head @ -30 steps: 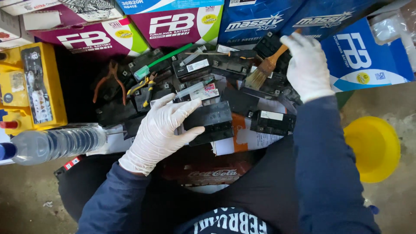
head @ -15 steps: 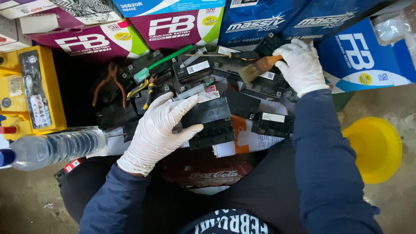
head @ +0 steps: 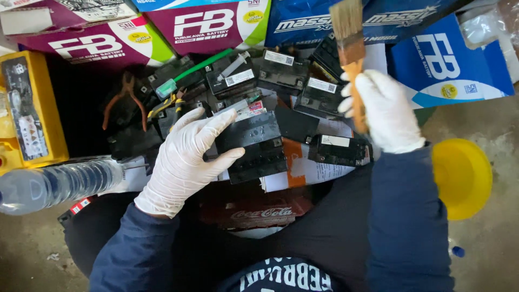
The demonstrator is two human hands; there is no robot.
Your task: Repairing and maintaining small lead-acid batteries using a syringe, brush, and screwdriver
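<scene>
My left hand (head: pixel 186 157), in a white glove, rests with spread fingers on the left side of a small black battery (head: pixel 255 146) that lies in front of me on papers. My right hand (head: pixel 385 111), also gloved, grips the wooden handle of a paintbrush (head: pixel 348 40), held upright with its bristles pointing away from me, above and to the right of that battery. Several more small black batteries (head: pixel 281 75) lie packed together just beyond.
Purple (head: pixel 211 24) and blue (head: pixel 448 65) cardboard boxes line the far side. A yellow battery (head: pixel 30 116) and a clear plastic bottle (head: pixel 54 184) lie at left. Orange-handled pliers (head: pixel 125 100) and a green-handled tool (head: pixel 192 73) rest among the batteries. A yellow funnel (head: pixel 459 178) sits at right.
My right hand has lifted the brush off the far batteries and turned it upright, bristles away. My left hand stays on the black battery.
</scene>
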